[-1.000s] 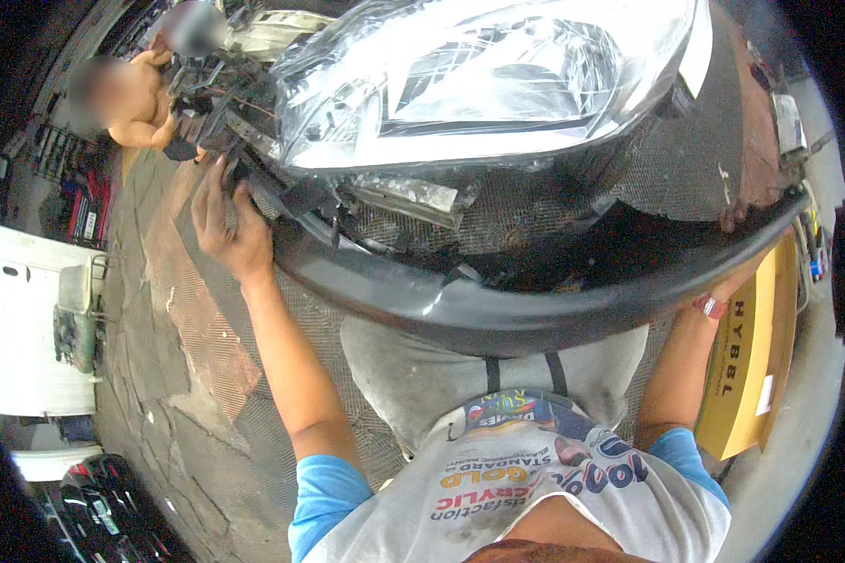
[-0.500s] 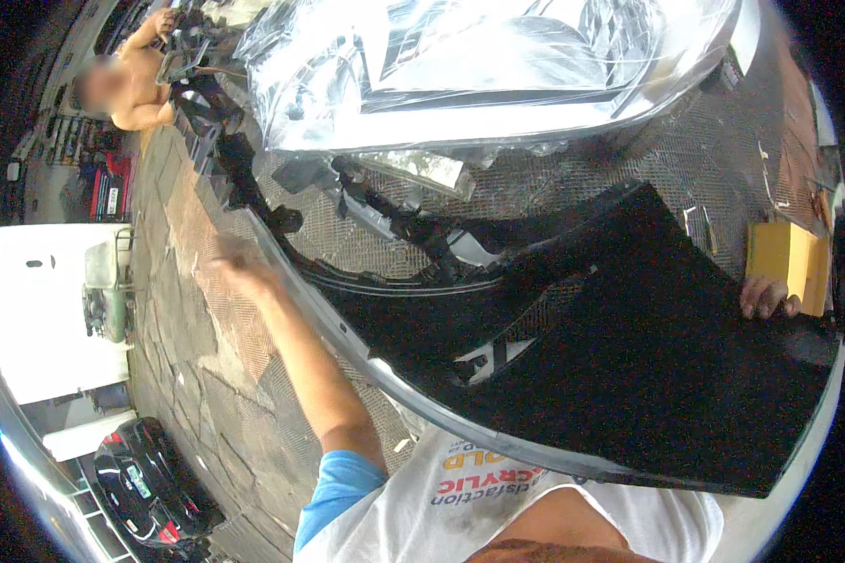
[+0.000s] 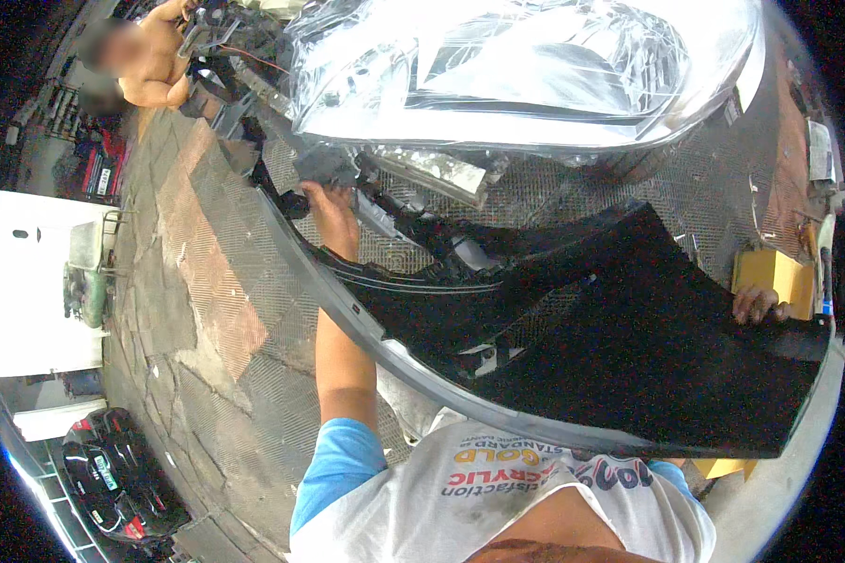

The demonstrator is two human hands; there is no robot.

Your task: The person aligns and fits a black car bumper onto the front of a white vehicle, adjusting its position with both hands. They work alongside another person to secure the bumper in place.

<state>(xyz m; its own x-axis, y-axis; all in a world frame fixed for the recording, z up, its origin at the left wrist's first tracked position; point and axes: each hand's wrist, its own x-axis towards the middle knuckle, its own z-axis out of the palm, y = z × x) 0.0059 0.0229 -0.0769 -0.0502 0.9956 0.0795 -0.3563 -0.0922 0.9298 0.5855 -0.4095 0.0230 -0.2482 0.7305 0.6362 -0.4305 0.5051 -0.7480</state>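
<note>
A large, curved black car fender (image 3: 629, 347) spans the space before me, wide at the right and tapering toward the far left. At its right edge my right hand (image 3: 759, 306) is closed, with fingers hooked over the rim. My left forearm passes beneath the fender's near rim. Beyond it, my left hand (image 3: 333, 214) shows inside the fender's narrow end, beside a dark grey bracket (image 3: 330, 167). Its fingertips are partly hidden, so its grip is unclear. A headlight (image 3: 535, 75) wrapped in clear film fills the far middle, just past the fender.
A yellow box (image 3: 775, 279) stands behind my right hand. At the far left, another person (image 3: 155, 61) works by metal parts. A black car (image 3: 122, 479) is at the lower left, below a white panel (image 3: 33, 281). Paving and ribbed mats (image 3: 211, 244) cover the ground.
My left hand has moved right, from outside the fender's near rim to inside its narrow end. My right hand keeps its hold. The headlight and fender sit slightly differently in view.
</note>
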